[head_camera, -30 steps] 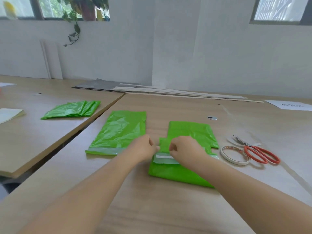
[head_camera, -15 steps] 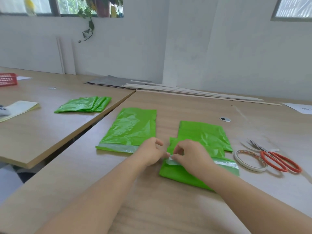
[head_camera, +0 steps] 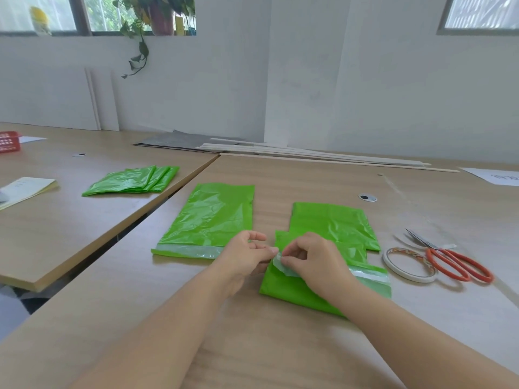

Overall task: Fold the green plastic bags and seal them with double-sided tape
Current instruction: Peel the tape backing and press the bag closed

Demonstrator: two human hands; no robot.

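Note:
A folded green plastic bag (head_camera: pixel 331 228) lies on the wooden table in front of me, with a whitish tape strip (head_camera: pixel 368 275) across its near part. My right hand (head_camera: pixel 311 256) pinches the strip's left end, lifted slightly off the bag. My left hand (head_camera: pixel 247 254) touches the bag's left corner with its fingertips, pinching at the same end. A second green bag (head_camera: pixel 210 217) lies flat to the left, with a pale strip along its near edge. A roll of double-sided tape (head_camera: pixel 408 265) sits to the right.
Orange-handled scissors (head_camera: pixel 452 261) lie beside the tape roll. A stack of folded green bags (head_camera: pixel 134 182) rests on the adjoining table at left, past a gap between tables. Long wooden slats (head_camera: pixel 323 158) and grey sheets lie along the wall. A red basket (head_camera: pixel 8 141) is far left.
My right hand has lifted the left end of the strip a little off the bag. The camera has tilted and shifted, so the scene sits further right and lower.

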